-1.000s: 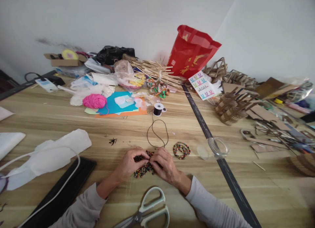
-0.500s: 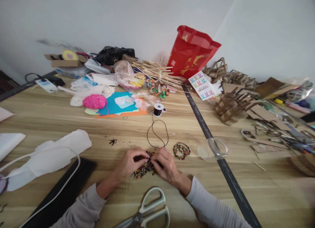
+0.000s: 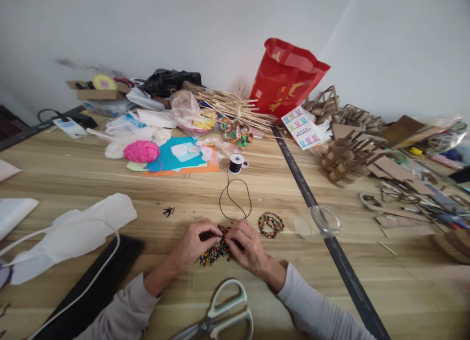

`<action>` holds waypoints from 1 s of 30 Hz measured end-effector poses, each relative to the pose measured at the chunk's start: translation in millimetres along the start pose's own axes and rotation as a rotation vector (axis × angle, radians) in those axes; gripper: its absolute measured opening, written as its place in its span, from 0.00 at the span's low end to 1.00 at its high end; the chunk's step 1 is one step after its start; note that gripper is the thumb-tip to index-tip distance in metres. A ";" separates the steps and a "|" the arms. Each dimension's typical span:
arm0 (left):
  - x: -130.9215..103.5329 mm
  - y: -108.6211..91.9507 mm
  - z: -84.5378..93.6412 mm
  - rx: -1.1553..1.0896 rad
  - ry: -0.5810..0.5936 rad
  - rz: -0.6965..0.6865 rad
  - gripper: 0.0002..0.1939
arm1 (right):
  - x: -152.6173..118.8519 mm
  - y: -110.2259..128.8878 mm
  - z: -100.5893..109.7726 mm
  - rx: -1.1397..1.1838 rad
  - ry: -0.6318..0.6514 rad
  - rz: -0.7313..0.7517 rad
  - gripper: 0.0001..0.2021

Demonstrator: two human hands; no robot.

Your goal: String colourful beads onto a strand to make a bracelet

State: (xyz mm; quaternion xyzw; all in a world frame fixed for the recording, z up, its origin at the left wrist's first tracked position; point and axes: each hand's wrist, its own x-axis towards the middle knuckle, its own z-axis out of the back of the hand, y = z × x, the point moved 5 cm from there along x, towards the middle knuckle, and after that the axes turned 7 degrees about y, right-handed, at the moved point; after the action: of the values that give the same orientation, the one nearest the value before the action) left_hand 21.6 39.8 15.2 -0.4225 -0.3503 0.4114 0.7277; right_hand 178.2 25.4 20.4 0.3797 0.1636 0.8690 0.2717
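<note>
Lying between both hands, touching them: bead strand.

Multicoloured beads, pink yarn, red bag, black thread spool.

Single head cam, looks fwd-down, close over table.

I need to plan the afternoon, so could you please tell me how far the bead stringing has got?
One finished bead bracelet lies beside the hands. The left hand and right hand pinch a second beaded strand, which the black cord still ties to its spool. Cutting remains; the scissors lie untouched.
</note>
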 end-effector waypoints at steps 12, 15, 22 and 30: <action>-0.2 2.8 -2.0 -0.008 0.010 -0.013 0.05 | 2.4 2.1 0.7 0.008 0.016 0.017 0.05; -0.6 2.7 -2.0 -0.006 0.009 -0.021 0.05 | 2.3 2.3 0.6 0.004 0.010 0.020 0.05; 0.4 1.2 -1.5 -0.016 0.005 -0.042 0.05 | 2.0 2.3 0.3 0.012 0.012 0.028 0.05; 0.6 2.5 -2.8 -0.030 0.011 -0.041 0.06 | 2.8 3.0 0.6 0.015 0.017 0.031 0.05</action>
State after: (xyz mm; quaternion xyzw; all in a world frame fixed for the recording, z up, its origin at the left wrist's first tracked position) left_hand 23.5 40.1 12.0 -0.4283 -0.3609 0.3887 0.7316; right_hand 176.0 24.7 23.8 0.3767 0.1664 0.8751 0.2541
